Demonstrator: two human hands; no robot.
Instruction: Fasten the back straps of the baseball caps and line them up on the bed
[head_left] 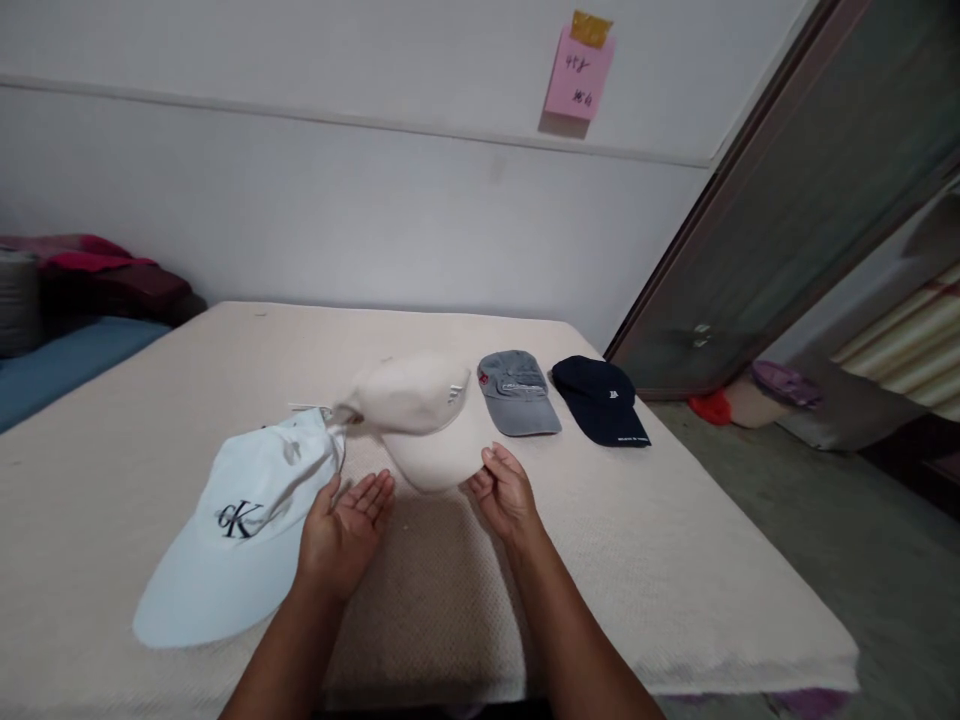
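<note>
A cream baseball cap (409,395) with a small raised mark on its front is held a little above the cloth, its brim toward me. My right hand (506,490) pinches the right edge of that brim between thumb and fingers. Palm up and fingers stretched out, my left hand (349,525) is just left of the brim and holds nothing. Beside it lies a pale blue-white cap (255,500) with black "CK" letters. Farther right, a grey cap (517,390) and a navy cap (600,398) lie side by side.
The caps are on a table-like surface covered with a cream cloth (675,580), against a white wall (375,210). A pink note (580,75) is taped up there. Folded dark red fabric (112,280) is at far left. Beyond the right edge are a grey floor (840,500) and a purple basin (784,385).
</note>
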